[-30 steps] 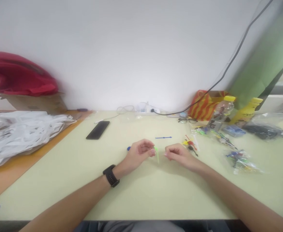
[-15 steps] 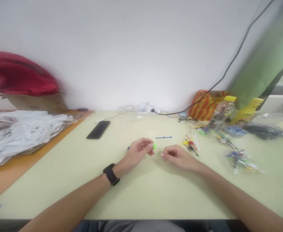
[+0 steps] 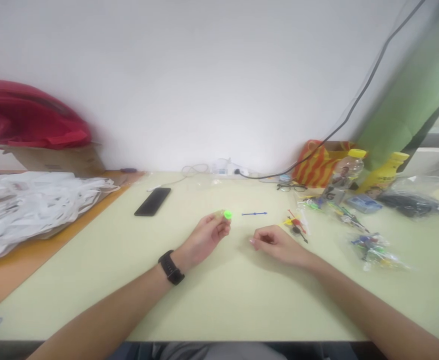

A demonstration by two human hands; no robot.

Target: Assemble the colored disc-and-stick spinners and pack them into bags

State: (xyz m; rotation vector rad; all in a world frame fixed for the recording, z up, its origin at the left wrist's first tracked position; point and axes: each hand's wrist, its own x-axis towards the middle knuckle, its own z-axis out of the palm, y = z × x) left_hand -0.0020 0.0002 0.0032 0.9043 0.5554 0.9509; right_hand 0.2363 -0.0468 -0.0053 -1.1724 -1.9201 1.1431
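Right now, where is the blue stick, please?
In the head view, the blue stick lies near centre, right of the green piece in the left hand.

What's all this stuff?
Small piece: one, green, left hand
Arrow: one, blue, middle
Pieces: several, multicoloured, right
Phone: one, black, left
Glasses: one pair, dark, back
Bottles: two, yellow-capped, right
Striped bag: one, red-yellow, right
Case: one, blue, right
Thick cable: one, dark, wall
Power strip: one, white, back
Sheet: one, green, right
Cloth: one, red, left
Carton: one, brown, left
Straps: many, white, left
Table: one, cream, below
Watch: one, black, wrist
Left hand: one, bare, middle
Right hand: one, bare, middle
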